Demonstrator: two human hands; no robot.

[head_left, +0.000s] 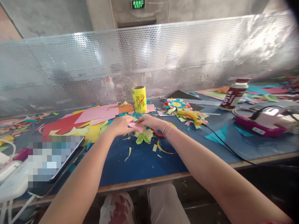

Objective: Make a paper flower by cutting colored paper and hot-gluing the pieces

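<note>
Both my hands meet over the middle of the blue table, at a small piece of pink paper (135,126). My left hand (121,125) has its fingers closed on the paper's left side. From the other side, my right hand (149,122) pinches the same piece. Just below them lies a clump of light green paper cutouts (143,137). Beside my right wrist a red loop (158,133), perhaps a scissors handle, is partly hidden. A yellow cardboard tube (139,100) stands upright behind my hands.
A yellow glue gun (190,115) with a black cord lies right, by a colourful paper wreath (176,104). Further right are a Costa bottle (234,95) and a purple power strip (259,126). Coloured sheets (97,114) and a tablet (67,155) lie left. A perforated metal screen (144,59) rises behind.
</note>
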